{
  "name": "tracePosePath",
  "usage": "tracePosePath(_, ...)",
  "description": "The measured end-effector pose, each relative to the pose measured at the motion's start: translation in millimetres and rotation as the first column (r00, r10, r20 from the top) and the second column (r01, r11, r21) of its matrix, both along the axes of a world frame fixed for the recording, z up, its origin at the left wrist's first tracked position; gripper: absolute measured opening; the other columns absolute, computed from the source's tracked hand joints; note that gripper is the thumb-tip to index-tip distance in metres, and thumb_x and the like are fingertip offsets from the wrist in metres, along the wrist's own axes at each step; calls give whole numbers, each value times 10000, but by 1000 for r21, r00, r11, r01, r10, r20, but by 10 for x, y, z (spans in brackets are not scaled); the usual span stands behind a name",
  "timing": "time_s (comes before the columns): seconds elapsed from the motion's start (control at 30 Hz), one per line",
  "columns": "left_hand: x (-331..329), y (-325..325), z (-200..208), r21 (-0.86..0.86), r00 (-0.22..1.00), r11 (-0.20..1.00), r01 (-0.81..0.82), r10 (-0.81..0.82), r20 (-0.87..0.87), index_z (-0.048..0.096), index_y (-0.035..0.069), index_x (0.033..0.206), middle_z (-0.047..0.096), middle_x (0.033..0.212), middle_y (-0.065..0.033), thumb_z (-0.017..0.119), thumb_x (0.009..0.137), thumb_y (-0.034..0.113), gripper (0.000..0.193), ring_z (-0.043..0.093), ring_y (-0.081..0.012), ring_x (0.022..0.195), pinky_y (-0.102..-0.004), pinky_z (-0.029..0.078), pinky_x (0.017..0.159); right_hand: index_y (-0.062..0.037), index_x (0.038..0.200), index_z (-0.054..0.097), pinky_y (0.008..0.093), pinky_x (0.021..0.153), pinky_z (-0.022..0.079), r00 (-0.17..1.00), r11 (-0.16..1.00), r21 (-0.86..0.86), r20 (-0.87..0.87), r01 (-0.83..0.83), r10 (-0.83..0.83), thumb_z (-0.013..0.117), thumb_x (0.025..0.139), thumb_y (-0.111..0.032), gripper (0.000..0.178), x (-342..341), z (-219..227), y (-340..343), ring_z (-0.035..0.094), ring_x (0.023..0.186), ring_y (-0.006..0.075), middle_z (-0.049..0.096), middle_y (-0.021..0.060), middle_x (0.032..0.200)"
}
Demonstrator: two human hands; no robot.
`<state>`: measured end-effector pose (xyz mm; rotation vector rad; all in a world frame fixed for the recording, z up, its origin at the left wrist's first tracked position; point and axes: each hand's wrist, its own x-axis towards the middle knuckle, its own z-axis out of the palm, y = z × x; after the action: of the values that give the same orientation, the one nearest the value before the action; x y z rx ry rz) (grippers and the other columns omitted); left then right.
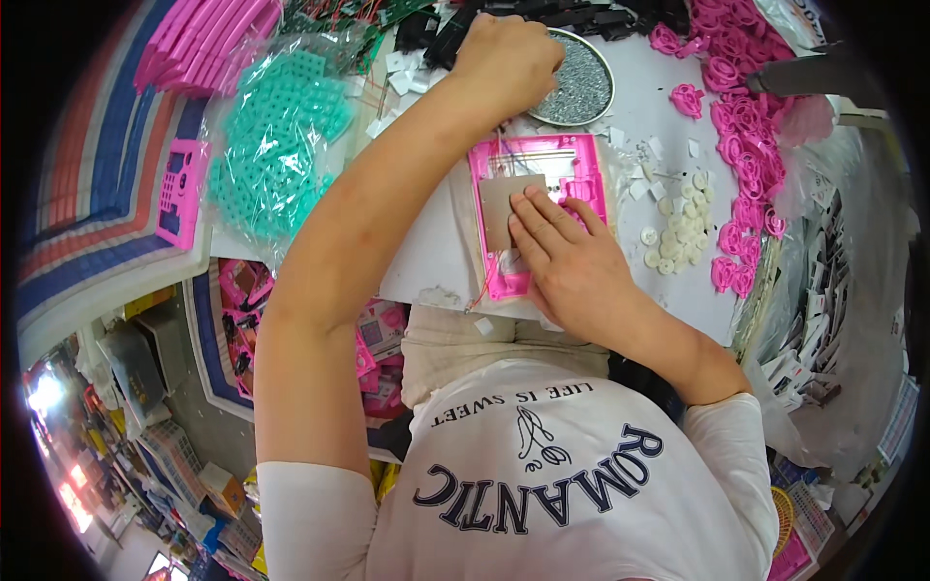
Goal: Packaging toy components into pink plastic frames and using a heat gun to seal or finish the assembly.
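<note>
A pink plastic casing (pixel 588 155) lies on the white tabletop in front of me, with thin wires at its upper and lower ends. My right hand (pixel 572 252) is laid flat over it, fingers stretched out. Its fingertips press on a grey-brown square plate (pixel 499 208) resting across the casing. Farther off, my left hand (pixel 509 63) is closed at the left side of a round dish (pixel 612 87) of small metal screws. The fingertips are hidden, so what they hold, if anything, cannot be made out. Black parts (pixel 441 44) lie just beyond that hand.
Bagged teal keypads (pixel 281 145) lie on the left, with stacked pink casings (pixel 203 44) behind them. Round whitish pieces (pixel 681 228) are heaped right of my right hand. Pink loop-shaped parts (pixel 741 145) line the table's right edge, near a dark grey bar (pixel 804 73).
</note>
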<state>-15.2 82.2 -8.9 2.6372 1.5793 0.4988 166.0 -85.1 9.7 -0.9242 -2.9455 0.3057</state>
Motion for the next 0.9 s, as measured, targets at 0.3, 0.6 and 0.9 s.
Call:
tracePosePath(0.3,340,480,-330,78,987,985,155,-151,-56,765,180,955,720,972,-21,713,867,302,159,654,-253,1067,-471,446,904,98,1309,599,552,1095,404,997,1000,19,-78,-7,9,590,860,-153,515,57,-42,-4,456,1411,363,506,253,1485)
tracePosePath(0.6,28,-855,420,-278,941,961,-4,98,324,657,72,748,678,776,-65,672,923,252,252,641,-277,734,-425,443,750,103,1251,609,441,1084,412,986,998,-25,-157,50,-53,605,811,-121,493,30,-59,-18,552,1186,350,584,209,1346)
tracePosePath(0.9,38,-2009,-23,-233,869,967,-104,202,452,679,90,943,748,1155,-59,679,912,114,39,682,-206,1131,-529,234,1062,48,1201,581,418,892,520,471,988,41,-881,147,-33,610,957,-179,334,1036,693,606,645,936,287,689,172,1041)
